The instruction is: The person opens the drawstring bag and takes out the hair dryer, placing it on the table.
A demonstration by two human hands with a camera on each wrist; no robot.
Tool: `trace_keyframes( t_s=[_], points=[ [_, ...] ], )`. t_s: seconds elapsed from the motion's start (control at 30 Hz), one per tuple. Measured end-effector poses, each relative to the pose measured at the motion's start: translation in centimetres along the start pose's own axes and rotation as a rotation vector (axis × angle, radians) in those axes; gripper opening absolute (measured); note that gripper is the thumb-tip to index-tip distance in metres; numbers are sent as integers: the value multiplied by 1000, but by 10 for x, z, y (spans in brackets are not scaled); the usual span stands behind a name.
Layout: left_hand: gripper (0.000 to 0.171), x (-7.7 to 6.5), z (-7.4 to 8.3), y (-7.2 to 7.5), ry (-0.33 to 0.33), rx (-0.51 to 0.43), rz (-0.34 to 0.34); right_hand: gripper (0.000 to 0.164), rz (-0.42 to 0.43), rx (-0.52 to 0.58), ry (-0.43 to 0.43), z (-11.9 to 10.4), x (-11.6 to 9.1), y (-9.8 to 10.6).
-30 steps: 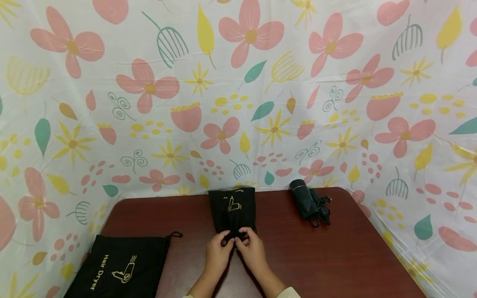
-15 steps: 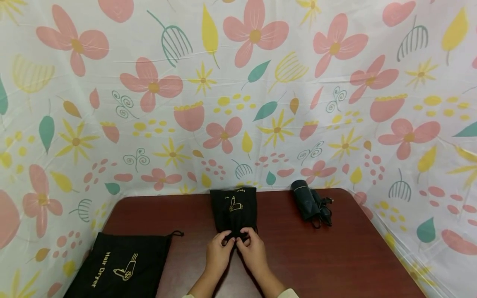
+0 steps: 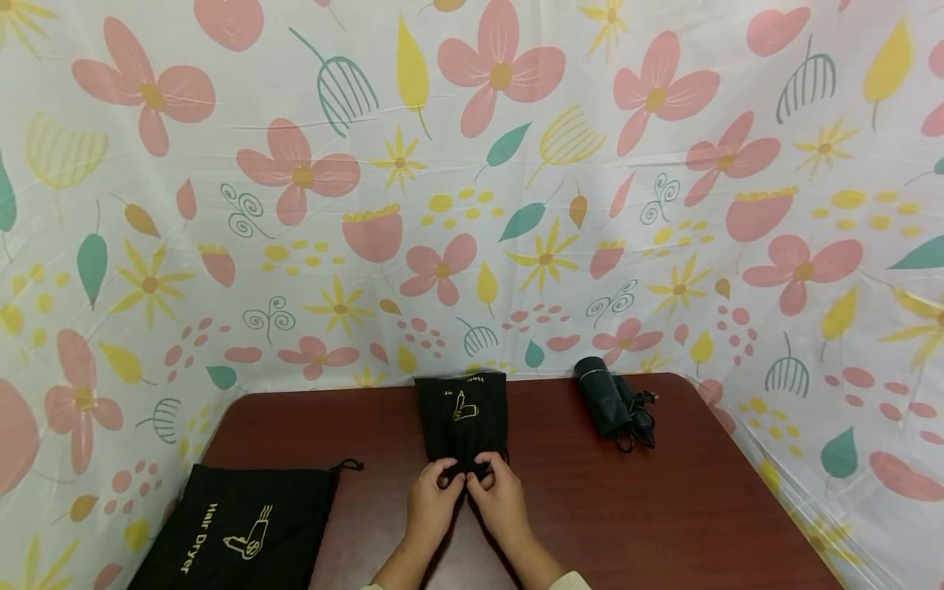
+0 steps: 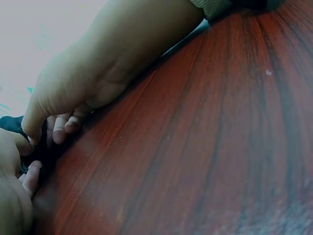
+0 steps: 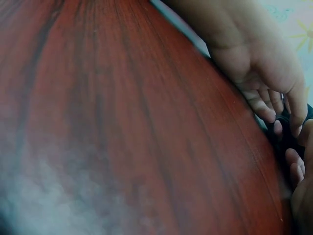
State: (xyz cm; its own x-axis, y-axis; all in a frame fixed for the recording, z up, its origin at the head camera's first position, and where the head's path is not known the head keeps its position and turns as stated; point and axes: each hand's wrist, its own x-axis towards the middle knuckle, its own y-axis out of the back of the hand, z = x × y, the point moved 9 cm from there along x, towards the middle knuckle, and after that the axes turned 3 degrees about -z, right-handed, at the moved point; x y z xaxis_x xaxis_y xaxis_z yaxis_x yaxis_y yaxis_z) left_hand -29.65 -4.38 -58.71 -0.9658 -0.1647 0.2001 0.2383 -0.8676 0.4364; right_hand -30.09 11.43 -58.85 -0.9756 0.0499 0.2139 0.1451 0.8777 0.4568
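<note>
A small black drawstring bag [image 3: 463,414] with gold hair dryer print lies at the table's far edge, its gathered end toward me. My left hand [image 3: 430,501] pinches that gathered end from the left, and my right hand [image 3: 501,498] pinches it from the right, with both thumbs nearly meeting. In the left wrist view, curled fingertips of my left hand [image 4: 14,181] and the other hand close in on the dark cloth. The right wrist view has my right hand [image 5: 303,181] at the same cloth. Fingers cover the bag's mouth and cord.
A larger black drawstring bag [image 3: 243,524] printed "Hair Dryer" lies flat at the left of the brown wooden table [image 3: 664,508]. At the back right lies a dark folded hair dryer [image 3: 603,397] with its bundled cord [image 3: 638,416]. A floral curtain [image 3: 442,205] surrounds the table's back and sides.
The view shifts slightly with the head. Both hands keep their pinch on the bag's gathered end, and the bags and hair dryer stay where they were.
</note>
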Motion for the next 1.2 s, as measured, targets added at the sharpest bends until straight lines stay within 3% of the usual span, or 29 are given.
trace_keyframes(
  t_s=[0.3, 1.2],
  points=[
    [17, -2, 2, -1, -29, -12, 31, 23, 7, 21, -10, 3, -1, 2],
    [13, -2, -2, 0, 24, -48, 17, 23, 31, 57, -22, 1, -3, 4]
  ],
)
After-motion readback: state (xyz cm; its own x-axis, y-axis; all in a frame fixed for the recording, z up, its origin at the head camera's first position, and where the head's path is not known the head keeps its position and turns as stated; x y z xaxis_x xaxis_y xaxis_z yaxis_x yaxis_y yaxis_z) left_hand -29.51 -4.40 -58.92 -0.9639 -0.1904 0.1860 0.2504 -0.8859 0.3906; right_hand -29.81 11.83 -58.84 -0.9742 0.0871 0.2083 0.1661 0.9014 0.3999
